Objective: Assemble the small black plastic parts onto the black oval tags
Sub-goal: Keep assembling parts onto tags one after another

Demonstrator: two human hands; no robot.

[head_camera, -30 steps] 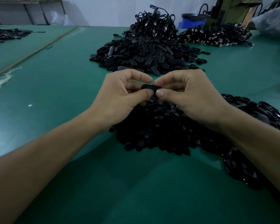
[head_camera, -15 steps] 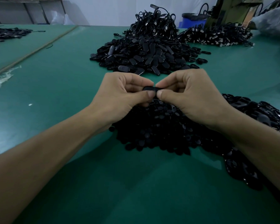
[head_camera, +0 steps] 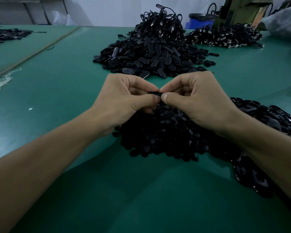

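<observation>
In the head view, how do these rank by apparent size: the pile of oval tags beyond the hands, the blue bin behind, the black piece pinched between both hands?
1. pile of oval tags, clearly largest.
2. blue bin, far away, so only apparent.
3. black piece, mostly hidden by fingers.

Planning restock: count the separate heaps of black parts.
6: near heap, right heap, centre heap, corded heap behind it, far-right heap, far-left heap. More may be hidden.

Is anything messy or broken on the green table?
Nothing looks broken. A white scuffed patch marks the table at left, and a few pieces lie loose beside the far pile.
</observation>
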